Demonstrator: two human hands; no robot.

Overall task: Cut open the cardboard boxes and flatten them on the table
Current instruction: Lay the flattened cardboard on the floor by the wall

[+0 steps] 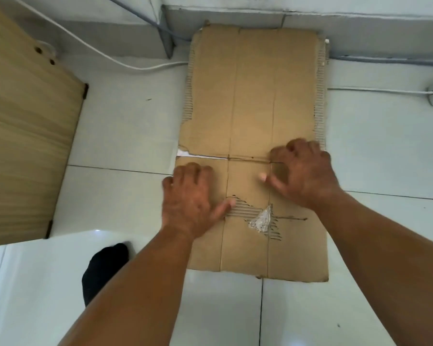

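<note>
Just plain brown cardboard flat under left hand and right hand.

Recorded from head view: bare left forearm and bare right forearm, uncovered from wrist to frame edge. Bare left hand and bare right hand seen from the back, knuckle ridges and tendons marked, thumbnails cut short. Right fingertips blurred. Noted at lower left: black rounded fabric shape, possibly a socked foot; cannot confirm.
</note>
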